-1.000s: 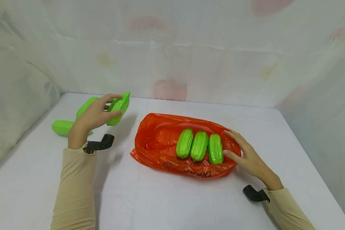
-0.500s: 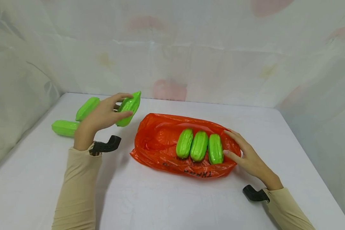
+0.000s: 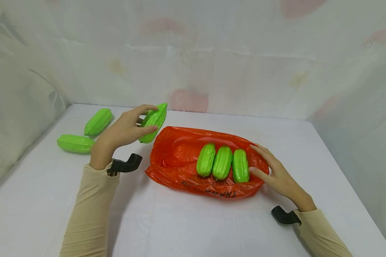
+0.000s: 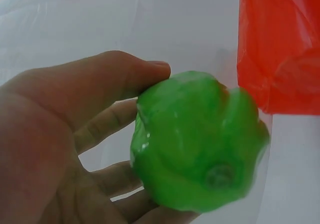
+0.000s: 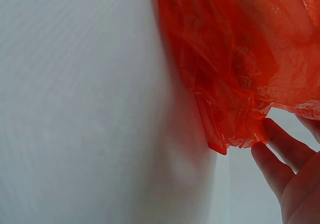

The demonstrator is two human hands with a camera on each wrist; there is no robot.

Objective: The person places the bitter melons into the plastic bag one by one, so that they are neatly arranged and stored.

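Observation:
My left hand (image 3: 125, 126) holds a glossy green star fruit (image 3: 153, 121) above the table, just left of a red plastic bag (image 3: 177, 185). Thumb and fingers curve round the fruit, and in the left wrist view the lobed end of the star fruit (image 4: 195, 144) faces the camera. Three similar star fruits (image 3: 223, 162) lie side by side inside the wide-mouthed bag, toward its right end. At that end my right hand (image 3: 278, 175) holds the bag's rim, thumb and index finger over the edge. The right wrist view shows other fingers (image 5: 277, 169) outside against the bag (image 5: 215, 58).
Two more green star fruits, one farther back (image 3: 98, 122) and one nearer (image 3: 75, 143), lie on the white-covered table (image 3: 193, 228) at the left. A pale patterned cloth (image 3: 244, 71) hangs behind and at both sides. Black mounts (image 3: 125, 165) sit on both wrists.
My left hand has carried the star fruit rightward, closer to the bag's left end, uncovering the two fruits on the left. The right hand and bag have stayed in place.

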